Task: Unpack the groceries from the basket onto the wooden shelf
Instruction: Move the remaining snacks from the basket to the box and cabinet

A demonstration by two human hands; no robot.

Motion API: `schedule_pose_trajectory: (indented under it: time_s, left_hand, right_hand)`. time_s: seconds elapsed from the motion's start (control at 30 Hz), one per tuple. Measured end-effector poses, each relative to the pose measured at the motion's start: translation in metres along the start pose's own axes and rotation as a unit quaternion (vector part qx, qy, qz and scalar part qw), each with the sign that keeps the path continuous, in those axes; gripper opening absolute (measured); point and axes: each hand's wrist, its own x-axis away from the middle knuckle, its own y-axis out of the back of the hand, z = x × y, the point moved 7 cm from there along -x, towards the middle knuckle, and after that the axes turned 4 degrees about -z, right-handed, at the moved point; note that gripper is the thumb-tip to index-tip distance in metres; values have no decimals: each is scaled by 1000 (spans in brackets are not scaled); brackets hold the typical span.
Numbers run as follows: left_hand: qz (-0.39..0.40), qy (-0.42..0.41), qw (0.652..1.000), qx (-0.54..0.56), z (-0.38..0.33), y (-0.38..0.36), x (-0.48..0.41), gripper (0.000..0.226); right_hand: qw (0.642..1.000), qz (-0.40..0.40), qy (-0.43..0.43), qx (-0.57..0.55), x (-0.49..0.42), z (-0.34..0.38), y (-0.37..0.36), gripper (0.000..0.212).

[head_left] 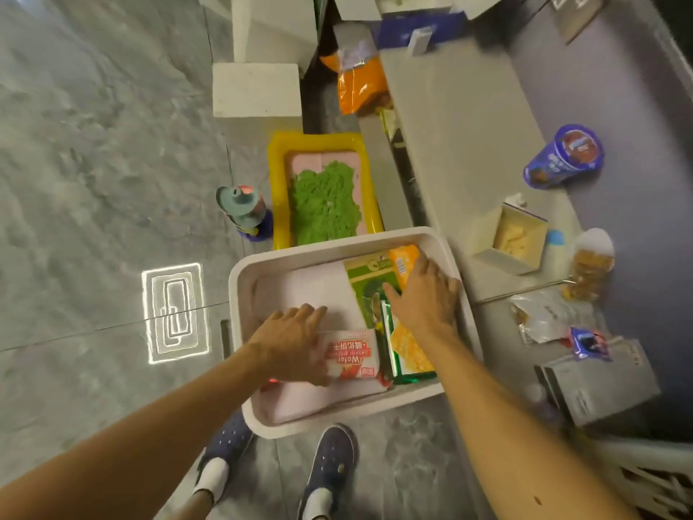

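Observation:
A white basket (240,290) stands on the floor in front of my feet. Inside lie a red-and-white wafer packet (352,356), a green cracker pack (410,352), a green box (365,281) and an orange packet (403,258). My left hand (296,343) rests on the left end of the wafer packet, fingers spread over it. My right hand (423,290) lies flat on the orange packet and the green box. The shelf top (457,152) to the right holds a purple cup (562,157), an open carton (510,238), a jar (592,264) and a clear bag (543,313).
A yellow tray (279,189) with green material sits beyond the basket, a small bottle (245,212) beside it. An orange bag (360,84) and white blocks (257,90) lie farther back. A grey box (596,380) stands on the shelf at near right. My shoes (330,459) are below the basket.

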Motion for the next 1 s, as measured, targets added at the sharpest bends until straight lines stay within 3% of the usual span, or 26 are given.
schedule_pose_trajectory:
  time_s: [0.2, 0.3, 0.47, 0.63, 0.8, 1.0]
  left_hand:
    - [18, -36, 999, -20, -11, -10, 4, 82]
    - [-27, -5, 1000, -7, -18, 17, 19, 68]
    - [-97, 27, 995, 25, -23, 98, 61, 68]
    - [-161, 55, 984, 54, -37, 220, 109, 63]
    - [-231, 3, 970, 73, -80, 350, 179, 81]
    - [-315, -79, 945, 49, -125, 457, 253, 74]
  right_hand:
    - [999, -25, -16, -44, -10, 0, 7, 66]
    - [994, -39, 1, -107, 2, 3, 36, 58]
    - [986, -71, 30, -147, 24, -5, 126, 51]
    - [979, -136, 35, -145, 49, -27, 264, 46]
    - [966, -178, 2, -187, 93, -51, 405, 44]
    - [953, -240, -39, -178, 154, -84, 538, 41]
